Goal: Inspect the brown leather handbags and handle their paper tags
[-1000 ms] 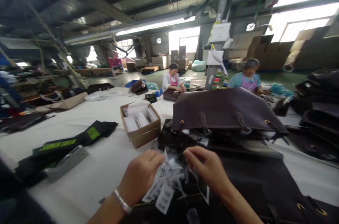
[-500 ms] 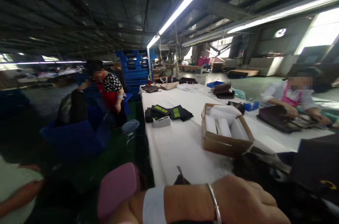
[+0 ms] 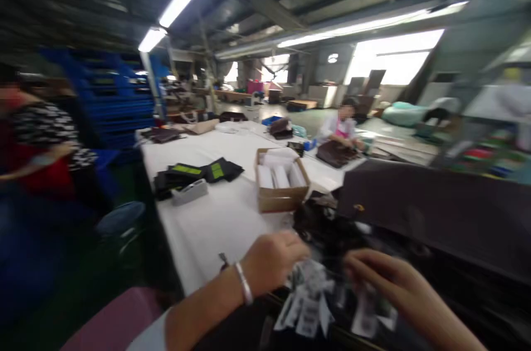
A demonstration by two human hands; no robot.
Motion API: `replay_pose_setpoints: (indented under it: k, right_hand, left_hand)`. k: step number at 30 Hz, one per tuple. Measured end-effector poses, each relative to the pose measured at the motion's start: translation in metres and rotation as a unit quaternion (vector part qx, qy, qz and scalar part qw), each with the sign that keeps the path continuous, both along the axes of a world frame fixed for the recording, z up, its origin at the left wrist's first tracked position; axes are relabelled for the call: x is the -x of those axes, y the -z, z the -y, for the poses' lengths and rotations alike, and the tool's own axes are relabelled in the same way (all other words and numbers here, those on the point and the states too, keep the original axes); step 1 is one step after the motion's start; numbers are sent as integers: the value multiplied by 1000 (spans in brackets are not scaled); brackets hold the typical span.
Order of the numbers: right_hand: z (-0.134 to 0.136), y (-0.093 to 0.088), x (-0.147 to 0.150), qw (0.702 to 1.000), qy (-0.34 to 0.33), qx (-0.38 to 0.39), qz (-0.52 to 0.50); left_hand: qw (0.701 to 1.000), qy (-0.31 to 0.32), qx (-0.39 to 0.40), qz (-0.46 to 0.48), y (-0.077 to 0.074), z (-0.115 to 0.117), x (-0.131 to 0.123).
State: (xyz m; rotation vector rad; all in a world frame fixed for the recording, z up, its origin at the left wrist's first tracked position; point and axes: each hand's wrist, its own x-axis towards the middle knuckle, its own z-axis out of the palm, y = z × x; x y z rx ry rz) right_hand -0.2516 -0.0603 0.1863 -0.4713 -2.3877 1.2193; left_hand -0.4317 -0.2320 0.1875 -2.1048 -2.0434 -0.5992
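Note:
My left hand (image 3: 274, 262), with a bracelet at its wrist, is closed, its fingertips pressed together just above a bunch of white printed tags (image 3: 307, 307). Whether it grips anything is blurred. To the right, my right hand (image 3: 384, 276) pinches with thumb and fingers. A white printed tag (image 3: 365, 315) hangs under those fingers and looks held by them. Dark material lies beneath both hands. Beyond the right hand a large dark brown panel (image 3: 431, 213) stands at a slant.
On the white table (image 3: 219, 229) stand a cardboard box (image 3: 284, 200) of white packets, a grey tape dispenser (image 3: 189, 192) and black pieces with green lettering (image 3: 215, 170). A co-worker (image 3: 342, 124) sits across; another person (image 3: 45, 141) is at left. A stool (image 3: 120, 218) stands beside the table.
The view has swung right and down. My left hand has drawn back to the tags. My right hand and the tags have come into view.

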Motion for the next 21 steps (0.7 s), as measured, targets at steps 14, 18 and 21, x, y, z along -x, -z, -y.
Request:
replay_pose_setpoints:
  k: [14,18,21]
  right_hand:
    - [15,1,-34,988,38,146,-23]
    - [20,17,-45,963,-21,269,-21]
    - [29,32,-51,939,-62,336,-26]
  left_hand:
    - [997,26,-60,-28,8,-2,14]
    - [996,31,-71,-35,5,-2,14]
    - [997,29,-66,-37,4,-2,12]
